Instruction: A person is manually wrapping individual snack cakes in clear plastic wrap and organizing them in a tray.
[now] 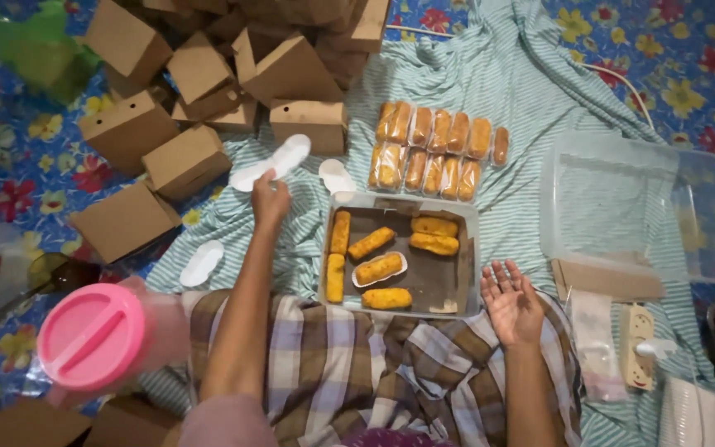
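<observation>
Left hand (270, 199) pinches a white oval paper liner (271, 163) near brown boxes (184, 161); right hand (510, 300) lies open, empty.

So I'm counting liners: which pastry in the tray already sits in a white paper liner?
The pastry at the tray's lower middle, lying slanted in a white oval liner; the other five lie bare.

Thin white paper liner (279, 161), matt, is held in the left hand (270, 201). Metal tray (448, 290), dull grey, lies beside the right hand (510, 302). Glossy clear wrap covers the pastries (436, 145) beyond. Matt brown cardboard boxes (184, 161) lie left.
</observation>
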